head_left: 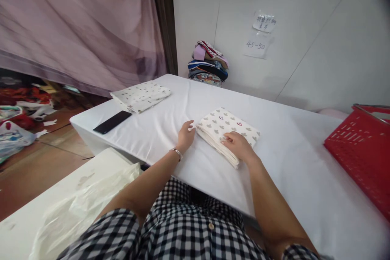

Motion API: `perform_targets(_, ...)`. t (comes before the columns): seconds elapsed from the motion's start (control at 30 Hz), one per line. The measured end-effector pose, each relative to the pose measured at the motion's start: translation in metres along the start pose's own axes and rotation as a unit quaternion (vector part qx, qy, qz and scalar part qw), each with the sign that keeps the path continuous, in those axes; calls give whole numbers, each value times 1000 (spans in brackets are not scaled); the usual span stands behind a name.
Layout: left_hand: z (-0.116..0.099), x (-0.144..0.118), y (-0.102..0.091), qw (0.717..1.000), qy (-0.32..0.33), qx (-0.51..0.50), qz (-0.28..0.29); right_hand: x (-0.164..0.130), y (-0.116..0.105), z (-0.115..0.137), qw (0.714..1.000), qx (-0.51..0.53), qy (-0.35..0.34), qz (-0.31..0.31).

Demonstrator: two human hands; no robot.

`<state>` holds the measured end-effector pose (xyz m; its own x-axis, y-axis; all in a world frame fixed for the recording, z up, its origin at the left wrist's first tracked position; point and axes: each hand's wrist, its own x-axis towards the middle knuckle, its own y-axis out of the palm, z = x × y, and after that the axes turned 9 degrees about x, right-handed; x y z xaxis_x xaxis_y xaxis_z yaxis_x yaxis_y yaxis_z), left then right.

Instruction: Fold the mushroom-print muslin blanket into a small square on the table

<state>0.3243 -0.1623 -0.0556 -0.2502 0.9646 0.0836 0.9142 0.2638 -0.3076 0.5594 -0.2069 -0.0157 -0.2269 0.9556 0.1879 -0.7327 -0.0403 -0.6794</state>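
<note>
A folded white cloth [227,124] with grey leaf-like prints and two small marks lies on the white-covered table in front of me. My right hand [236,144] rests on top of it near its front right side, fingers bent loosely and nothing gripped. Just off the cloth's left corner is my left hand [185,136], its fingers apart and holding nothing. Another white cloth [141,95] with small dark prints lies folded at the table's far left. A black phone [112,122] lies beside that second cloth.
A red basket [362,150] stands at the table's right end. Behind the far edge rises a pile of folded fabrics [209,65] by the wall. Crumpled plastic [88,207] covers part of a white surface [33,219] at my left.
</note>
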Motion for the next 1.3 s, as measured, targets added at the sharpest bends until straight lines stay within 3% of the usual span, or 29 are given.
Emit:
perform_targets(0.1,-3,-2,3,985,149,56,61,-9,1,8,997,-71,-2,24)
perform_targets(0.2,-9,1,9,962,225,84,130,-25,4,11,993,-117,-24,21)
perform_targets(0.37,-12,10,13,959,180,83,202,-48,12,2,984,-157,-74,-27)
perform_targets(0.53,-14,11,7,955,173,93,220,-50,17,-8,985,-145,-82,-52)
perform_targets(0.73,-14,18,7,914,262,221,217,-49,20,-7,984,-150,-86,-42)
perform_targets(0.9,-12,25,10,893,284,260,231,-49,20,-10,987,-134,-75,-40)
perform_targets(1.0,-13,22,9,900,265,271,215,-49,21,-12,988,-129,-73,-36)
perform_targets(1.1,-13,11,7,935,214,252,130,-48,22,-12,988,-136,-70,-32)
perform_targets(1.2,-14,-1,7,977,117,168,51,-48,23,-10,986,-152,-70,-28)
perform_targets(1.3,-18,-10,11,994,-29,79,76,-48,25,-9,985,-160,-63,-29)
